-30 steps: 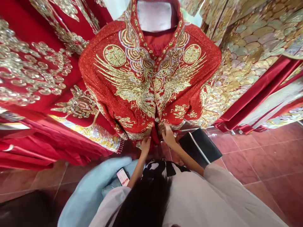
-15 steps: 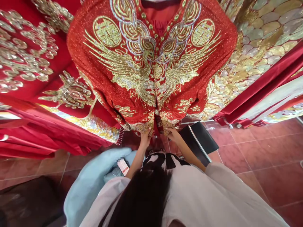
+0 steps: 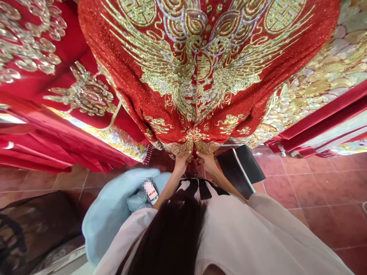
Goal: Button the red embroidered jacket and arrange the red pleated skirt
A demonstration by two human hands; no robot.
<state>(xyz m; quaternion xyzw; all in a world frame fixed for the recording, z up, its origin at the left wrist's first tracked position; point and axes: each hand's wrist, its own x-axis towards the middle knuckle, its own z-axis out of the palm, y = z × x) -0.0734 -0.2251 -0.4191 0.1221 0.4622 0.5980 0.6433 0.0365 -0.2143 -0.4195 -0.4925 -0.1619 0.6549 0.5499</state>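
A red jacket (image 3: 229, 103) with gold phoenix embroidery and round gold emblems hangs in front of me, its front facing me. At its bottom hem, my left hand (image 3: 181, 160) grips the left front edge, thumb on top of the cloth. My right hand (image 3: 205, 159) pinches the right front edge close beside it. The two front panels meet along the middle above my hands. Most of my fingers are hidden beneath the hem.
Red garments with gold beading (image 3: 91, 93) hang at left, and a sequined gold garment (image 3: 309, 91) at right. A light-blue stool (image 3: 106, 221) with a phone (image 3: 150, 191) stands at lower left. A black object (image 3: 249, 164) is on the tiled floor (image 3: 309, 191) at right.
My hands have come closer together, drawing the two front edges of the jacket shut along the middle. The jacket now fills more of the view.
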